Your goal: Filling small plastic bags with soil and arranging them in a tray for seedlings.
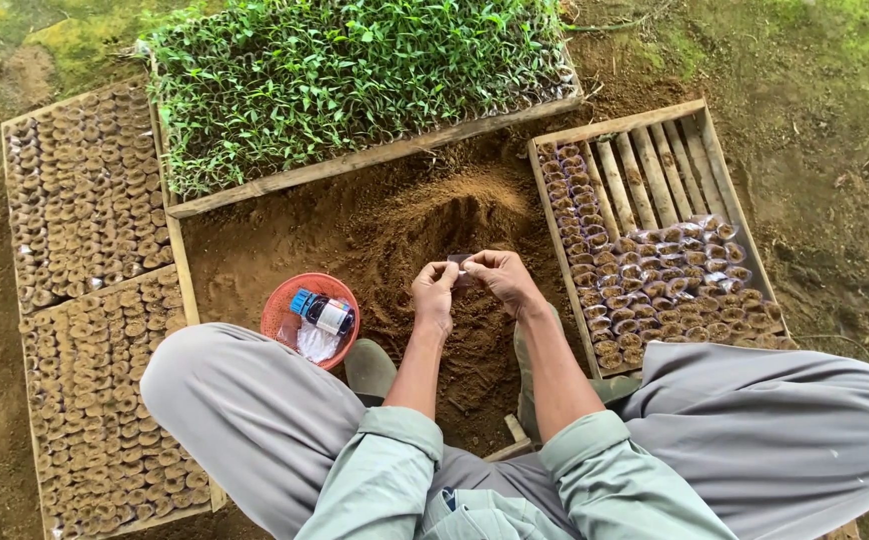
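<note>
Both hands pinch a small clear bag [460, 268] between them, left hand [435, 293] and right hand [500, 277] level, just near of the soil heap [455, 215].

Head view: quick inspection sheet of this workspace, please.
Surface: bare soil ground with a loose soil mound.
Job's things: small clear bag pinched between both hands; wooden tray partly filled with soil-packed bags.
Clutter: red basket holding a small bottle.
Grippers: left hand and right hand closed on the bag.
Cables: nothing seen.
Surroundings: seedling tray; two full bag trays at left.
</note>
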